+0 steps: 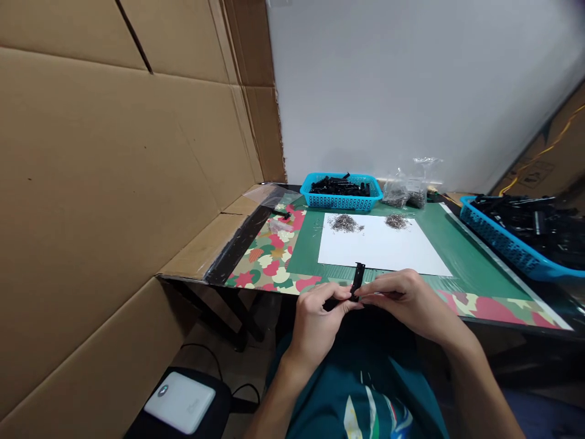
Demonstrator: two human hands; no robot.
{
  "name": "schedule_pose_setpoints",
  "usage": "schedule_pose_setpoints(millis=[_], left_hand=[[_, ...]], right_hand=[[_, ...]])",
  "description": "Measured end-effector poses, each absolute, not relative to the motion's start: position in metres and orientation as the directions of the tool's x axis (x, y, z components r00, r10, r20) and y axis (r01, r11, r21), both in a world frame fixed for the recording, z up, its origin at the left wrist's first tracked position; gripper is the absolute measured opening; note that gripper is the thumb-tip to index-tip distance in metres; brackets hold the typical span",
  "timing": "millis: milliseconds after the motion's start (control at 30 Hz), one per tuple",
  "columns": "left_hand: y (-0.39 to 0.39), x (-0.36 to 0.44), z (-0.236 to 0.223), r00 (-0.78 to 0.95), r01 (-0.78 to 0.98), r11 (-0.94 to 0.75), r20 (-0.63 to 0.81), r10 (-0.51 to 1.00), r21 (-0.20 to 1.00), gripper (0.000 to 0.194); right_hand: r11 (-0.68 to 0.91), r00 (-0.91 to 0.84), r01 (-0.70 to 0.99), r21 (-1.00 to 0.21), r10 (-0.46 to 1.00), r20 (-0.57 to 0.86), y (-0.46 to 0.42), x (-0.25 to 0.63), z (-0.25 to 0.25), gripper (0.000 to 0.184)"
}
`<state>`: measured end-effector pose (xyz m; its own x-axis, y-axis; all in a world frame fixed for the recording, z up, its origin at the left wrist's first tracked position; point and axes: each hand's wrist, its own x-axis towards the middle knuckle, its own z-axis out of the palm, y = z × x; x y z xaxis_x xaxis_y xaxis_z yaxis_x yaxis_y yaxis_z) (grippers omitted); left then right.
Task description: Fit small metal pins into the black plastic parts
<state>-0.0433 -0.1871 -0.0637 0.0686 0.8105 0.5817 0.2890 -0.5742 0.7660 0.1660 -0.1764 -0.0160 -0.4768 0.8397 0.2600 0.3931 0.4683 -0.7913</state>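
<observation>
A narrow black plastic part (359, 278) stands roughly upright above the table's front edge, held at its lower end. My left hand (322, 314) pinches that lower end between thumb and fingers. From the other side my right hand (402, 299) has its thumb and fingertips pressed together against the same end; whether a small piece sits between them is too small to tell. Just beyond the hands lies a white sheet (370, 250) with two piles of tiny metal pieces, a left pile (345, 224) and a right pile (397, 222).
A blue basket (340, 202) of black parts stands at the back, with clear plastic bags (406, 192) of small pieces beside it. Another blue basket (507, 244) with black parts is at the right. Cardboard (137, 152) walls the left side. A white device (180, 402) rests low on the left.
</observation>
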Motion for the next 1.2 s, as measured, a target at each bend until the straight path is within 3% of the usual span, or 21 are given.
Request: schedule_pose_setpoints(millis=[300,433,533,667,767,867,1000,1200], left_hand=[[-0.184,-0.044,-0.051,0.148,0.353,-0.451,0.427,0.892,0.82,0.006],[-0.182,-0.042,-0.05,0.134,0.451,-0.515,0.515,0.847,0.729,0.01],[-0.181,-0.04,-0.051,0.136,0.489,-0.561,0.577,0.805,0.667,0.011],[-0.182,-0.038,-0.053,0.149,0.525,-0.592,0.619,0.771,0.612,0.01],[-0.183,-0.036,-0.056,0.157,0.535,-0.621,0.655,0.739,0.573,0.009],[-0.183,-0.035,-0.06,0.162,0.548,-0.645,0.688,0.707,0.533,0.01],[-0.182,-0.034,-0.064,0.177,0.582,-0.665,0.725,0.665,0.468,0.012],[-0.183,-0.032,-0.067,0.183,0.599,-0.672,0.743,0.644,0.435,0.011]], right_hand=[[0.472,-0.364,0.511,-0.719,0.876,0.316,-0.167,0.167,-0.026,0.018],[0.461,-0.349,0.52,-0.719,0.883,0.314,-0.165,0.17,-0.027,0.021],[0.456,-0.249,0.517,-0.725,0.89,0.382,-0.165,0.171,-0.025,0.033],[0.471,-0.08,0.396,-0.789,0.873,0.481,-0.164,0.163,-0.018,0.054],[0.516,-0.102,0.305,-0.801,0.854,0.511,-0.162,0.153,-0.011,0.064],[0.521,-0.128,0.365,-0.771,0.849,0.513,-0.156,0.142,-0.006,0.072],[0.396,0.0,0.424,-0.815,0.899,0.437,-0.148,0.13,-0.006,0.081],[0.359,0.038,0.484,-0.798,0.902,0.43,-0.146,0.118,-0.011,0.081]])
